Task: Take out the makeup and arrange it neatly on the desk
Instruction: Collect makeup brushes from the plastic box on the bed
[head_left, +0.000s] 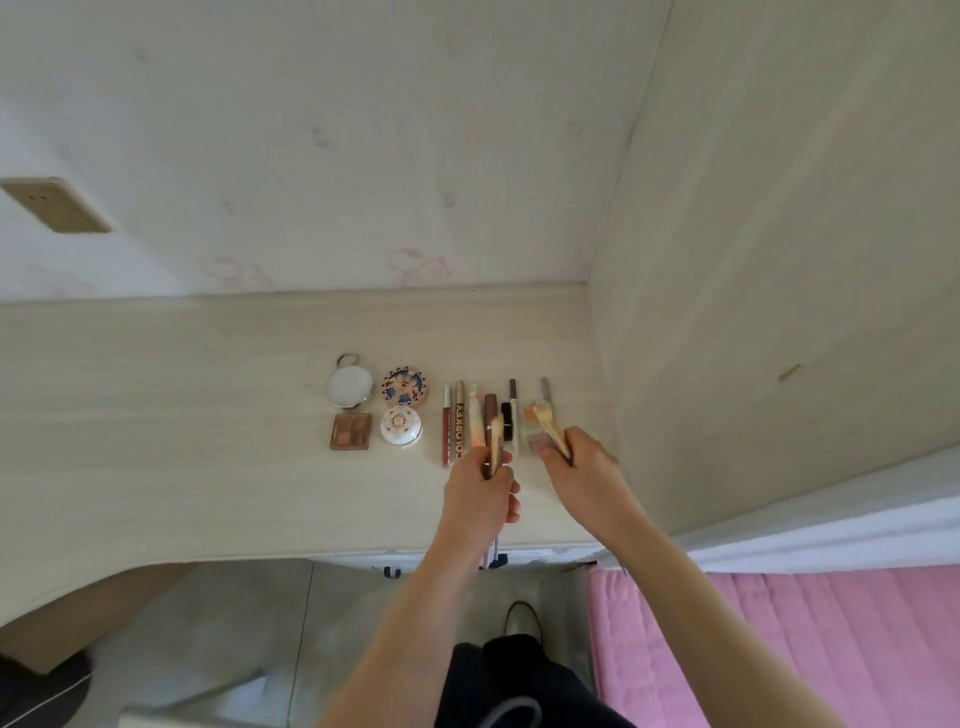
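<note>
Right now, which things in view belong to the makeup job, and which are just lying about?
Job:
round mirror
patterned compact
square palette
white jar
row of pencils and tubes
brush in left hand
brush in right hand

Lying about:
wall plate
pink bedding

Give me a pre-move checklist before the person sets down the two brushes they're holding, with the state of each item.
1. Left hand grip on its brush: closed around the handle, bristles pointing away. Ok.
2. Right hand grip on its brush: closed, the brush tilted leftward. Ok.
3. Row of pens and tubes lying parallel on the desk: ok.
4. Four compacts in a two-by-two block left of the row: ok.
5. Free slot for the brushes at the row's right end: partly hidden by the right hand, a small item lies there. Cannot tell.
6. Anything left to take out: no bag or container in view. Cannot tell.
</note>
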